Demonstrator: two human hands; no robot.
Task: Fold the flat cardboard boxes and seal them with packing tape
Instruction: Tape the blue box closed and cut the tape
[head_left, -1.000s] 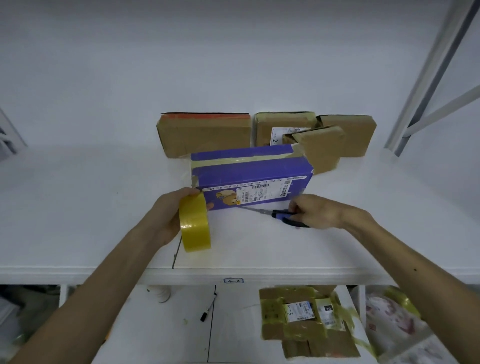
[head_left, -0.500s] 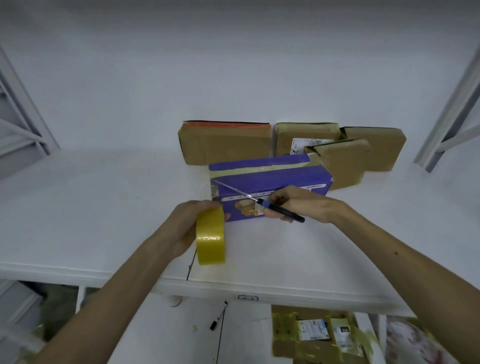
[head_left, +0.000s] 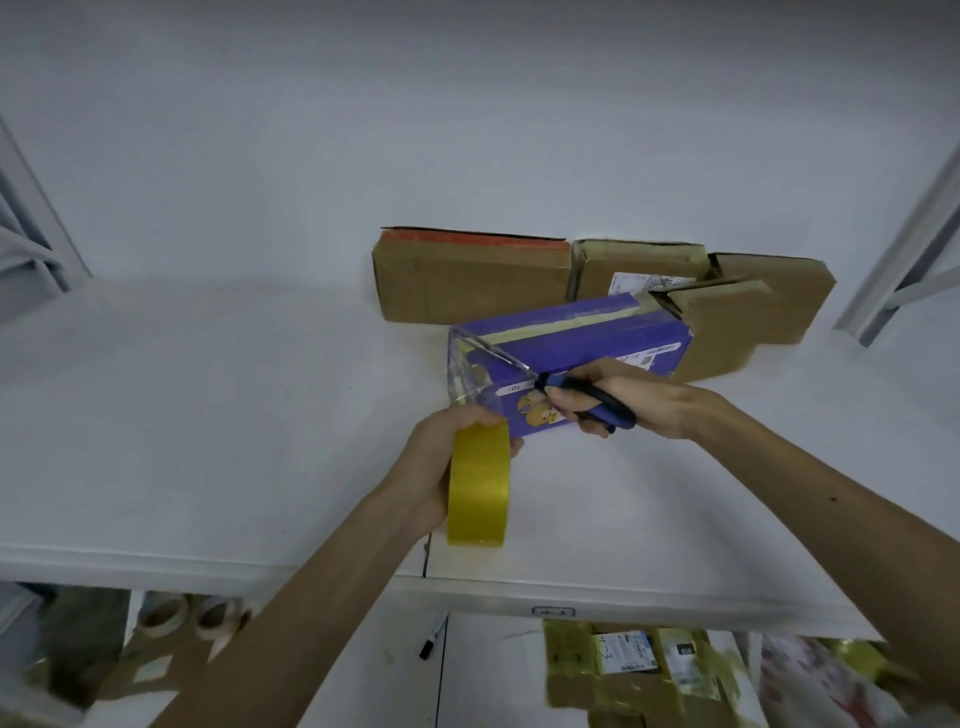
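Note:
A purple box (head_left: 587, 348) with a strip of yellowish tape along its top lies on the white shelf (head_left: 208, 415). My left hand (head_left: 436, 462) grips a yellow roll of packing tape (head_left: 478, 488) just in front of the box's left end. A clear strip of tape runs from the roll up over that end. My right hand (head_left: 639, 400) holds blue-handled scissors (head_left: 582, 397), whose blades reach left across the box's top left corner at the tape.
Three brown cardboard boxes (head_left: 467, 280) stand against the back wall behind the purple box; another, smaller one (head_left: 727, 327) leans at its right end. On the lower shelf lie taped parcels (head_left: 634, 675), tape rolls (head_left: 166, 618) and a marker (head_left: 434, 642). Shelf uprights (head_left: 904, 249) flank both sides.
My right hand lifted the scissors from the shelf and brought the blades up to the tape at the box's left end. The left hand kept the roll near the box.

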